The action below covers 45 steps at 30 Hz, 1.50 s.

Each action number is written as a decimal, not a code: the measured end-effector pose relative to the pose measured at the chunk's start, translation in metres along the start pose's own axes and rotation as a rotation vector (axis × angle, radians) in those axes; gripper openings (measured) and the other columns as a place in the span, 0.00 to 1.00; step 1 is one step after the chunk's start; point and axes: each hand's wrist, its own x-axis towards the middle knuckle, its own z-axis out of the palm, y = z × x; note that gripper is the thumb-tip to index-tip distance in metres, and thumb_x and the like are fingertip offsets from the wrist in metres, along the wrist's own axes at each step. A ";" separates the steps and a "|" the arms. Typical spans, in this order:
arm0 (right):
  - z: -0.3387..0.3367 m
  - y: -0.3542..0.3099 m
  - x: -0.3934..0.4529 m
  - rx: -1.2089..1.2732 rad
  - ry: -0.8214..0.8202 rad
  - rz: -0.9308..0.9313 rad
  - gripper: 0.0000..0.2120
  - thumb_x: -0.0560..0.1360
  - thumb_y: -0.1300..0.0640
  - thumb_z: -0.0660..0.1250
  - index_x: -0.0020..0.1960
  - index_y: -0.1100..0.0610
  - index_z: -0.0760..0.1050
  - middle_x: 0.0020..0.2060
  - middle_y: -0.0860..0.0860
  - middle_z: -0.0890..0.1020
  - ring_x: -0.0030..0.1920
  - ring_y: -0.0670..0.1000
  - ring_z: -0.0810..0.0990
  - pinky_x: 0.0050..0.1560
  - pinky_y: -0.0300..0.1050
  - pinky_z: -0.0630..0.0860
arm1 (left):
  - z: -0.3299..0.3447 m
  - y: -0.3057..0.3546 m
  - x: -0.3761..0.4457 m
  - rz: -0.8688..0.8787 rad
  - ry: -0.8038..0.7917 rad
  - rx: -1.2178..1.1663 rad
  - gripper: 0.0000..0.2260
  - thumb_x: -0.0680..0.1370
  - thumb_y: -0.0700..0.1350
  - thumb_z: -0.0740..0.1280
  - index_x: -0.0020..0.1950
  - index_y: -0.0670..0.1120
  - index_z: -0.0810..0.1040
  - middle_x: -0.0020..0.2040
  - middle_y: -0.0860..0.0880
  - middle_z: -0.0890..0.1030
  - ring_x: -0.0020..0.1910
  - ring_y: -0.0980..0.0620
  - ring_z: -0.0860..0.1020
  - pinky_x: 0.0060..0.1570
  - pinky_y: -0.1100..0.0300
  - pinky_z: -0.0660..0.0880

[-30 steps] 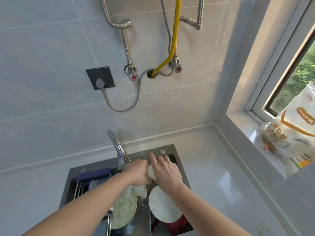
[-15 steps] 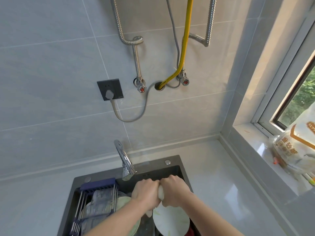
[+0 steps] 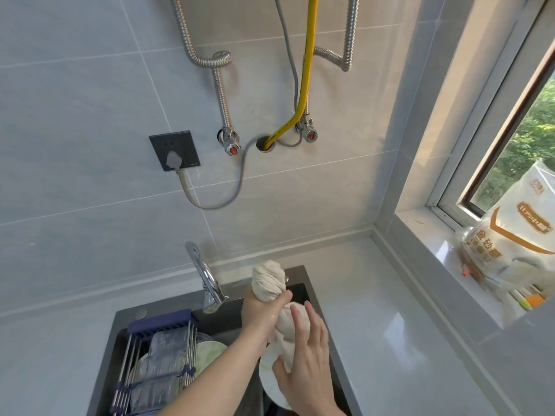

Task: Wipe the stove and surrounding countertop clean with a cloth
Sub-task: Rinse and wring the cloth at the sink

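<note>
Both hands are being held over the sink [image 3: 304,276] at lower centre. A twisted cloth [image 3: 268,283] is being gripped by the left hand [image 3: 259,310], its lower end clasped by the right hand [image 3: 306,363].

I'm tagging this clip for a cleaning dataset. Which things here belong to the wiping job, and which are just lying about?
Belongs to the job:
cloth, twisted between left hand and right hand
faucet
sink
countertop

Just lying about:
white plate
dish rack
food bags on the windowsill
plugged wall socket
</note>
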 end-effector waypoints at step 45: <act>-0.022 0.012 0.044 -0.230 0.118 -0.348 0.42 0.69 0.64 0.71 0.79 0.48 0.62 0.74 0.58 0.70 0.65 0.62 0.75 0.59 0.57 0.79 | -0.012 -0.010 -0.019 -0.358 -0.215 -0.601 0.26 0.74 0.58 0.75 0.66 0.42 0.81 0.60 0.38 0.84 0.60 0.39 0.83 0.66 0.41 0.77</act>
